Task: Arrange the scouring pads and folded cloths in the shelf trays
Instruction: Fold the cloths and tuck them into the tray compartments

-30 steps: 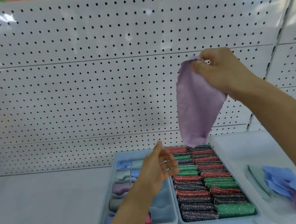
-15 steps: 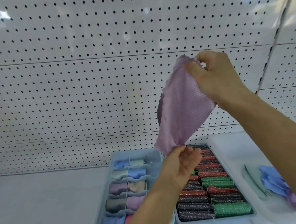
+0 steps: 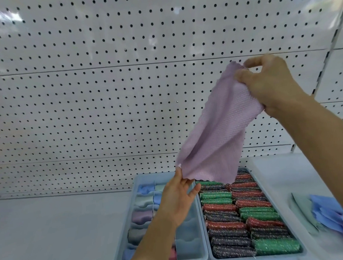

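A lilac cloth [image 3: 219,132] hangs unfolded in the air above the trays. My right hand [image 3: 268,83] pinches its top corner, high at the right. My left hand [image 3: 178,195] pinches its lower left corner from below. Under them a pale blue tray [image 3: 299,242] is filled with rows of green, red and dark glittery scouring pads [image 3: 245,214]. Left of it a divided pale blue tray [image 3: 125,236] holds several rolled cloths [image 3: 142,216] in blue, mint, lilac and grey; my left forearm hides part of it.
A white bin [image 3: 269,169] at the right holds loose blue, mint and lilac cloths [image 3: 325,214]. White pegboard [image 3: 107,93] backs the shelf. The white shelf surface [image 3: 53,231] stretches to the left of the trays.
My left hand rose from above the trays and took hold of the cloth's lower corner. The cloth, which hung straight down from my right hand, is now stretched slantwise between both hands.
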`<action>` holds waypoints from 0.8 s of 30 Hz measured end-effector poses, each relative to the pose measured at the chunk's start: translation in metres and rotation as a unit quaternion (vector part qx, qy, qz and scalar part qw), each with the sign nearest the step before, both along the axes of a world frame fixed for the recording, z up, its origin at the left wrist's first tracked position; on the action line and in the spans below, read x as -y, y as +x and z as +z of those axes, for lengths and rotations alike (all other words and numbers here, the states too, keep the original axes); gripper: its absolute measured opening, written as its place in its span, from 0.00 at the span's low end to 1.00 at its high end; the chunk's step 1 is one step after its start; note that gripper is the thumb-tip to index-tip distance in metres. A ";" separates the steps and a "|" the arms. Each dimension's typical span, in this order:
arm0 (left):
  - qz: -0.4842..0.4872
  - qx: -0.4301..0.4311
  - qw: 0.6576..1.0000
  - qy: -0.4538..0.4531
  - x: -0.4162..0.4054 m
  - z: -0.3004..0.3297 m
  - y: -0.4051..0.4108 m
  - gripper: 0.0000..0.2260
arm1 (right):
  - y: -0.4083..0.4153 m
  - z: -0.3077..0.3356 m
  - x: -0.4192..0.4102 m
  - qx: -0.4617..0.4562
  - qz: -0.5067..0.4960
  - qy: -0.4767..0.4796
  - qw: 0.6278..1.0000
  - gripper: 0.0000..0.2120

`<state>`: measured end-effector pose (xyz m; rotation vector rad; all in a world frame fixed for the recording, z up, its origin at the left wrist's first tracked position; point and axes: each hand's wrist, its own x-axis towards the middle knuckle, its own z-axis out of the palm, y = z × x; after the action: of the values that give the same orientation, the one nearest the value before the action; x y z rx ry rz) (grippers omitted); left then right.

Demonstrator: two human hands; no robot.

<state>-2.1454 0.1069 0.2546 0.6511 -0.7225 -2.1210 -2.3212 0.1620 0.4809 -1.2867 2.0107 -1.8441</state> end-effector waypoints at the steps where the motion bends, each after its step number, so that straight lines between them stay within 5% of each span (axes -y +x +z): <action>1: 0.008 0.022 1.000 0.002 0.001 -0.002 0.000 0.14 | 0.002 0.000 0.001 0.013 0.004 0.001 1.000 0.21; 7: 0.208 0.129 0.969 -0.009 -0.003 0.009 0.002 0.10 | 0.005 -0.001 0.002 0.037 0.003 0.030 0.999 0.25; 10: 0.267 0.147 0.919 -0.249 -0.023 0.053 0.000 0.08 | 0.005 -0.008 0.004 0.034 0.008 0.036 0.999 0.26; 13: 0.169 0.192 0.831 -0.495 -0.039 0.096 -0.010 0.17 | 0.009 -0.013 0.004 0.074 0.037 0.042 0.996 0.25; 16: 0.185 0.265 0.744 -0.585 -0.039 0.115 -0.027 0.25 | 0.015 -0.018 0.003 0.107 0.063 0.053 0.991 0.26; 20: 0.230 0.224 0.758 -0.567 -0.017 0.131 -0.033 0.05 | 0.015 -0.019 -0.010 0.152 0.104 0.048 0.982 0.24; 24: 0.103 0.200 0.816 -0.532 0.003 0.150 -0.020 0.14 | 0.009 -0.026 -0.030 0.092 0.117 0.064 0.987 0.11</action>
<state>-2.1654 0.1042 0.4049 0.4774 -1.7740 -1.0684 -2.3119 0.1918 0.4545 -1.2107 1.7674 -1.6349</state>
